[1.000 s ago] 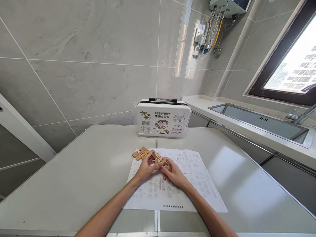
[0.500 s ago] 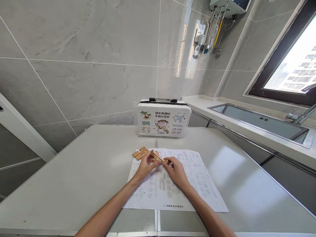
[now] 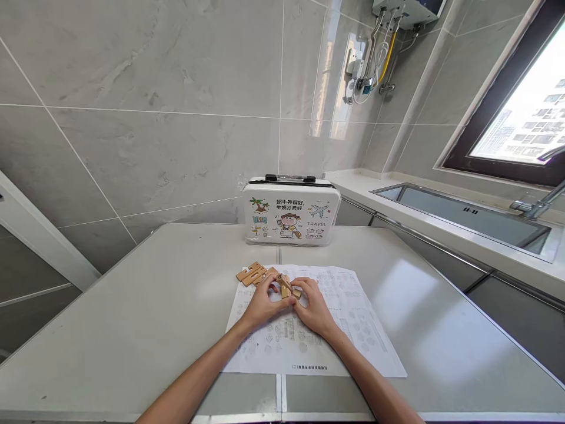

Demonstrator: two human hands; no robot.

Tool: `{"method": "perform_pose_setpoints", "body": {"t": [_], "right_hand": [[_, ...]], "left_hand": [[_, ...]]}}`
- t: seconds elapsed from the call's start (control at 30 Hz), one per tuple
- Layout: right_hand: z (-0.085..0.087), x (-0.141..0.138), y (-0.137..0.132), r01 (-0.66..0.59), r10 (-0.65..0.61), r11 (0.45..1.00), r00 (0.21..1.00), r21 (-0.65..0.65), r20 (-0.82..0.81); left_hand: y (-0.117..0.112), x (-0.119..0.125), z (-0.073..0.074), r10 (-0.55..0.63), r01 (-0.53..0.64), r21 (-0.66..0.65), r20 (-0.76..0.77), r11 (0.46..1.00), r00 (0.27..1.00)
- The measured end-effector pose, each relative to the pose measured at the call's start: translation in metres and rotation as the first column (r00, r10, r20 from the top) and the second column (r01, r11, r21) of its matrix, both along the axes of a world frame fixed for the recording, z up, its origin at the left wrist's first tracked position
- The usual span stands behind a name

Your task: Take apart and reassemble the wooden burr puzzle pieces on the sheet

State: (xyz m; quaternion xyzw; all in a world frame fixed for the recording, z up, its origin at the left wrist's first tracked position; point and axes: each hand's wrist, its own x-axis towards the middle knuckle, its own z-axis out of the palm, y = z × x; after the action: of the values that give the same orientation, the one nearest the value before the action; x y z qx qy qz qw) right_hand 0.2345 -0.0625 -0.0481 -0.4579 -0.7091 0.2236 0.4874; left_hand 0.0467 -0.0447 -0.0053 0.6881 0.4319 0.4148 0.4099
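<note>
Between my fingertips sit small wooden puzzle pieces (image 3: 285, 288), light brown and notched, partly covered by the fingers. My left hand (image 3: 262, 303) curls round them from the left, closed on one piece. From the right, my right hand (image 3: 316, 309) pinches a short wooden block (image 3: 297, 293) at its end. The thumbs nearly meet on the near side. Whether the pieces are joined I cannot tell. Beyond my left hand lie flat slotted wooden pieces (image 3: 251, 273), partly on a printed sheet (image 3: 318, 356). The sheet, covered in small diagrams, spreads under both hands.
A white cartoon-printed case (image 3: 325, 212) with a black handle stands at the back of the white table (image 3: 132, 318), close to the tiled wall. To the right are a counter with a sink (image 3: 459, 215), a faucet (image 3: 536, 206) and a window.
The wooden pieces have turned between my fingers and show a different side. My right hand has shifted slightly nearer me, and the thumbs are closer together.
</note>
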Motion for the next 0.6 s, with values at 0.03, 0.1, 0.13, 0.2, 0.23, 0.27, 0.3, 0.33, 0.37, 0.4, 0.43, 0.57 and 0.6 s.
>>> {"method": "perform_pose_setpoints", "body": {"t": [0.03,0.1,0.13,0.2,0.23,0.27,0.3,0.33,0.37,0.4,0.43,0.57,0.6], "right_hand": [[0.0,0.0,0.0,-0.013,0.013,1.0,1.0,-0.004,-0.01],[0.002,0.0,0.001,-0.029,0.028,0.999,0.999,-0.016,-0.038],[0.003,0.0,0.001,-0.035,0.034,0.999,0.998,-0.019,-0.057],[0.008,0.001,0.001,-0.06,0.057,0.998,0.993,-0.025,-0.102],[0.011,0.001,0.001,-0.082,0.077,0.996,0.989,-0.03,-0.124],[0.014,0.002,0.001,-0.105,0.099,0.994,0.984,-0.039,-0.146],[0.016,0.003,0.0,-0.123,0.112,0.991,0.979,-0.052,-0.168],[0.018,0.004,0.0,-0.125,0.11,0.99,0.975,-0.07,-0.192],[0.019,0.005,0.001,-0.109,0.086,0.989,0.973,-0.095,-0.216],[0.019,0.006,0.002,-0.072,0.041,0.99,0.971,-0.125,-0.236],[0.017,0.007,0.003,-0.019,-0.02,0.988,0.969,-0.156,-0.246],[0.005,0.012,0.007,0.173,-0.207,0.964,0.965,-0.201,-0.163],[0.002,0.012,0.008,0.195,-0.221,0.963,0.967,-0.186,-0.13]], "left_hand": [[0.0,0.001,0.001,-0.018,0.018,0.006,0.0,1.0,1.0],[0.0,0.001,0.001,-0.045,0.045,0.02,0.008,0.999,0.999],[0.0,0.001,0.002,-0.052,0.051,0.026,0.013,0.998,0.999],[0.0,0.001,0.003,-0.061,0.06,0.033,0.017,0.998,0.998],[0.001,0.0,0.003,-0.067,0.066,0.036,0.019,0.997,0.998],[0.002,0.0,0.003,-0.072,0.071,0.041,0.02,0.997,0.997],[0.002,-0.001,0.004,-0.07,0.069,0.048,0.018,0.996,0.997],[0.003,-0.002,0.003,-0.051,0.051,0.057,0.012,0.997,0.999],[0.004,-0.003,0.003,-0.02,0.02,0.068,-0.001,0.997,1.0],[0.005,-0.004,0.002,0.022,-0.02,0.087,-0.022,0.996,1.0],[0.005,-0.005,0.0,0.065,-0.059,0.118,-0.05,0.991,0.997],[0.008,-0.007,-0.006,0.199,-0.128,0.316,-0.203,0.94,0.959],[0.008,-0.007,-0.007,0.223,-0.127,0.356,-0.243,0.926,0.944]]}}
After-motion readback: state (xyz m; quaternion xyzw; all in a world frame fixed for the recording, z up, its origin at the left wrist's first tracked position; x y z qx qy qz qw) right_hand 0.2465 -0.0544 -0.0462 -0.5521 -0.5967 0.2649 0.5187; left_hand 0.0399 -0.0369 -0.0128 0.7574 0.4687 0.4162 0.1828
